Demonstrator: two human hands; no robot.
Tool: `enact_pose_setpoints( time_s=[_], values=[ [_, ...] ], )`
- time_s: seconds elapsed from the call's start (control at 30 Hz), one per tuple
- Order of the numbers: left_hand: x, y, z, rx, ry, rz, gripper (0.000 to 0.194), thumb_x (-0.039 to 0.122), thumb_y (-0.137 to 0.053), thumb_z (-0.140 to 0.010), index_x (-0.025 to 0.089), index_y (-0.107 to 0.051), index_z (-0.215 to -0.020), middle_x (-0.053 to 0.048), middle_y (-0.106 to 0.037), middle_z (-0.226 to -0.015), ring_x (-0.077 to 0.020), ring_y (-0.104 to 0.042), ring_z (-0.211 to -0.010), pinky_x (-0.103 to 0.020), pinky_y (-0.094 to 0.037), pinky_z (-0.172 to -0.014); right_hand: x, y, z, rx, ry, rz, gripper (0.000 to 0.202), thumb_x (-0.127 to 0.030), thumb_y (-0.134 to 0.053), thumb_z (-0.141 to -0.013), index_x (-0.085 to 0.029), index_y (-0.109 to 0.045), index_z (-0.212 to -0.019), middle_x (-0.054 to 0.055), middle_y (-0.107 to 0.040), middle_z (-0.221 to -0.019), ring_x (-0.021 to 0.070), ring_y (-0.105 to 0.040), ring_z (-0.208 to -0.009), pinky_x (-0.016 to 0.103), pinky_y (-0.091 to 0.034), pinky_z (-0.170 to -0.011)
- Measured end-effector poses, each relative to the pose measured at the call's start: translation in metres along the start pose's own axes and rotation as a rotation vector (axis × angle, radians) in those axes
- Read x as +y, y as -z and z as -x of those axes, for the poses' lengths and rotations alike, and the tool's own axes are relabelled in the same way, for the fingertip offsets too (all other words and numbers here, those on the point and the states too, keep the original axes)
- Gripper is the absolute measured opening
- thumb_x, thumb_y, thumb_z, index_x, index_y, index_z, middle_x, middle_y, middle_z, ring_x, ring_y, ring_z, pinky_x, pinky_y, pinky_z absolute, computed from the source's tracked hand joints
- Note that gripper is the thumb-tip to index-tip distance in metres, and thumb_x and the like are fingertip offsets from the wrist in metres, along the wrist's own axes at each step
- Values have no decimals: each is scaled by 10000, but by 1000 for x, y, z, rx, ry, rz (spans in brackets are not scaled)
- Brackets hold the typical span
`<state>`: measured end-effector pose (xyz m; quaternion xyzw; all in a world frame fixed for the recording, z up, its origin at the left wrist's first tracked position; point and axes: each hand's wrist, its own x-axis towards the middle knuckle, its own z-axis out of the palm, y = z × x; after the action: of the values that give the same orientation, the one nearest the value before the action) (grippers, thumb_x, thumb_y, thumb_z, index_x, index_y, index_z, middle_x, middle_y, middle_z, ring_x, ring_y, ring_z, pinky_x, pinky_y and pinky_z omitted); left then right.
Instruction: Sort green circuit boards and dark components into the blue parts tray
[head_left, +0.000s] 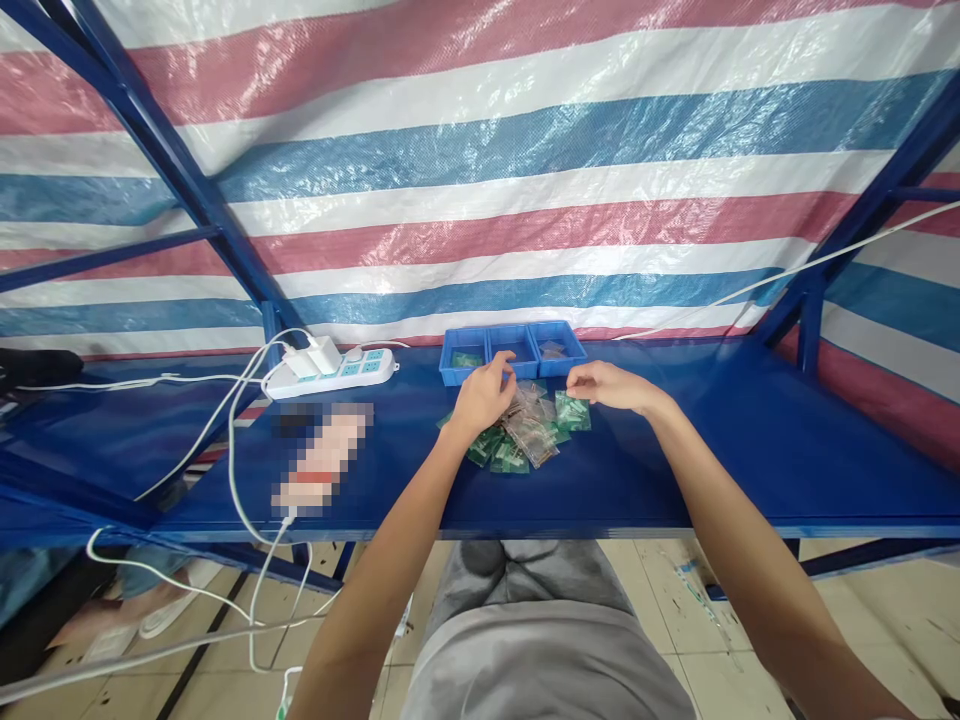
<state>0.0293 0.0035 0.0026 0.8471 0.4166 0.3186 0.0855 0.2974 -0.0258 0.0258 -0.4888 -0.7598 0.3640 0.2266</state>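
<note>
Grey shirt fabric [547, 665] on the wearer's torso occupies the lower centre, closest to the camera. Beyond it, a blue flat-topped table [750, 440] bears a loose pile of small clear-plastic packets [529, 435], contents green and brownish. Right hand [606, 386]: thumb and fingertips together, clamped on the upper edge of a small green plastic packet [574, 413] at the pile's right side. Left hand [484, 398]: fingers curved over the pile's left part; whether they grip anything cannot be told. Directly behind the pile sits a blue three-compartment plastic tray [459, 377], green material in its left compartment, brownish in its right. Left of the tray, well apart, lies a white multi-socket power strip [345, 376] carrying white plugs [324, 353].
</note>
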Motion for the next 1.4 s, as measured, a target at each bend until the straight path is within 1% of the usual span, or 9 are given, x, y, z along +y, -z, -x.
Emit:
enact_pose_setpoints(
  time_s=[0.13,0.27,0.5,0.7,0.9,1.13,1.2,1.3,1.4],
  values=[
    [-1,0,0,35,-2,12,375,228,-499,-959,197,-497,-1333,-45,-737,-1081,-191,-709,-828,-305,-552,-757,-9,-9,-2,169,31,-330,407,-578,-730,-769,-187,-622,-809,7,-572,-743,151,-563,-722,278,-514,-662],
    [-2,-1,-1,5,-38,90,388,210,-547,-918,200,-540,-1306,-57,-722,-1209,-206,-728,-990,-306,-585,-827,-15,-34,-14,374,-5,-530,406,-559,-778,-732,-196,-626,-832,-25,-520,-677,125,-529,-647,277,-552,-607],
    [-1,-1,0,-38,-125,172,618,190,-614,-838,196,-515,-1448,-60,-616,-1415,-249,-632,-1255,-355,-548,-1037,-16,-64,-25,490,22,-708,317,-416,-808,-725,-215,-660,-920,-4,-631,-762,144,-616,-724,331,-638,-683],
    [-1,3,0,-55,-110,166,425,232,-579,-901,215,-672,-1315,-31,-687,-1310,-248,-698,-1133,-343,-564,-997,-15,-63,-25,445,-5,-730,248,-419,-779,-786,-197,-708,-873,44,-689,-910,167,-680,-835,301,-639,-709],
    [3,4,0,-15,-118,136,328,383,-510,-1007,203,-729,-1172,-52,-767,-1106,-237,-736,-938,-305,-562,-809,-23,-60,-21,409,-14,-692,422,-597,-604,-915,-193,-700,-987,115,-742,-977,221,-724,-924,248,-595,-639],
    [5,5,0,47,-111,24,372,458,-478,-1026,189,-702,-903,-22,-657,-663,-168,-614,-583,-268,-429,-590,-21,-63,-23,434,54,-481,459,-616,-740,-777,-210,-694,-986,52,-681,-852,234,-674,-900,247,-560,-557],
    [4,4,-1,40,-118,55,355,457,-476,-1027,192,-704,-968,-28,-687,-720,-175,-640,-627,-272,-462,-618,-18,-63,-24,453,59,-439,459,-630,-726,-775,-203,-701,-942,40,-657,-783,231,-663,-844,264,-557,-554],
    [3,2,-1,31,-137,118,352,430,-484,-1025,198,-683,-1200,-70,-756,-1045,-229,-722,-907,-311,-554,-794,-17,-63,-24,462,53,-408,474,-645,-703,-782,-189,-705,-908,41,-664,-752,216,-648,-750,287,-550,-550],
    [1,1,-1,33,-126,154,445,409,-498,-1018,199,-579,-1402,-88,-637,-1386,-272,-646,-1220,-368,-540,-1010,-19,-63,-24,464,40,-402,470,-644,-698,-782,-188,-704,-895,55,-698,-770,216,-653,-708,306,-552,-561]
  ],
)
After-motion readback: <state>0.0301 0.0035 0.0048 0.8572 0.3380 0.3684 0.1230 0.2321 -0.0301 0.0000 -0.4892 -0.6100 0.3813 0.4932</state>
